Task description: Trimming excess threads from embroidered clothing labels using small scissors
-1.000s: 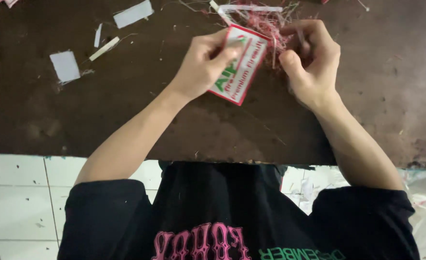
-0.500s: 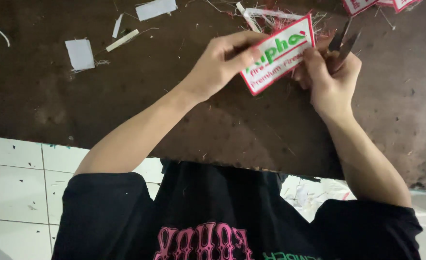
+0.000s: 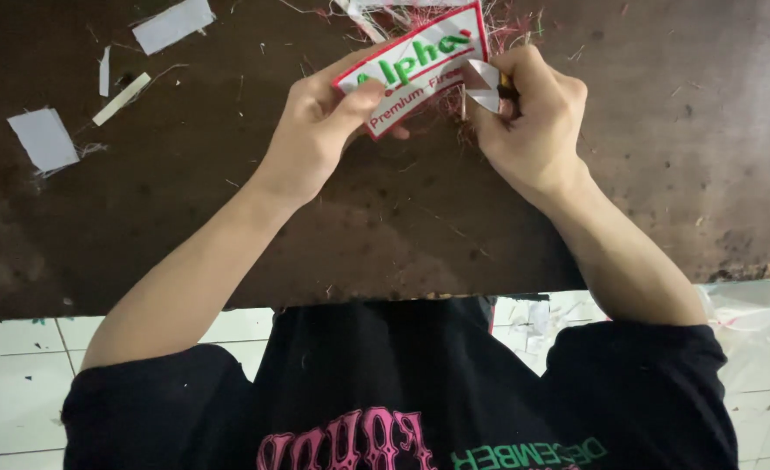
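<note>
My left hand pinches the left end of a white embroidered patch with a red border and green and red lettering, holding it tilted just above the dark brown table. At the patch's right edge, my right hand is closed around small metal thread snips, whose blades touch the patch's lower right corner. Most of the tool is hidden inside the fist. A tangle of red and white thread trimmings lies behind the patch.
White fabric scraps lie on the left part of the table: a square piece, a larger one and a narrow strip. The table's near edge runs above my black shirt. White floor tiles show below.
The patch turned from nearly upright to lying more level and shifted up the view. My right hand closed in on its right edge with the snips.
</note>
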